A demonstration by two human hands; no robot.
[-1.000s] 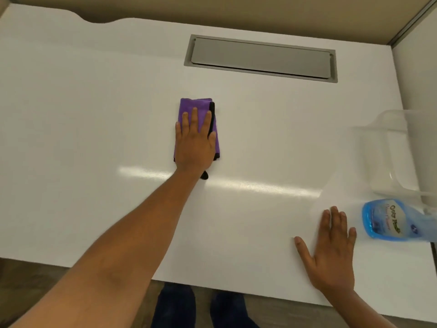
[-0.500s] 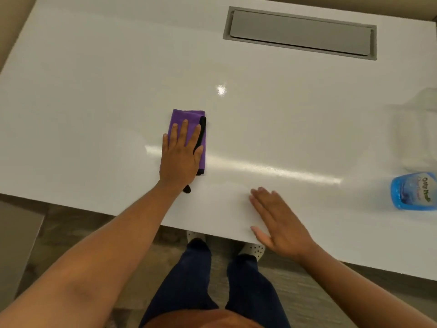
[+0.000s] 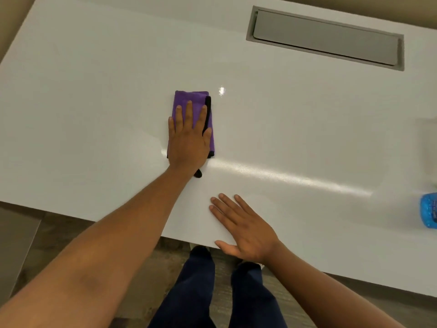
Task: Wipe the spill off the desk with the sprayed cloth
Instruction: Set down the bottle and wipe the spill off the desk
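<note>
A folded purple cloth [image 3: 189,97] with a black edge lies on the white desk [image 3: 94,91] near its middle. My left hand [image 3: 189,140] presses flat on the cloth, fingers spread and pointing away from me. A small shiny wet spot [image 3: 221,91] glints on the desk just right of the cloth's far corner. My right hand [image 3: 246,229] rests flat on the desk near its front edge, fingers apart and holding nothing.
A grey cable-tray lid [image 3: 324,37] is set into the desk at the back right. A blue spray bottle [image 3: 429,213] lies at the right edge, with a clear container [image 3: 429,147] behind it. My legs [image 3: 194,292] stand below the desk's front edge.
My left hand has kept flat on the cloth, which now sits just left of the wet spot. My right hand came in from beside the bottle to the front edge, near the left arm.
</note>
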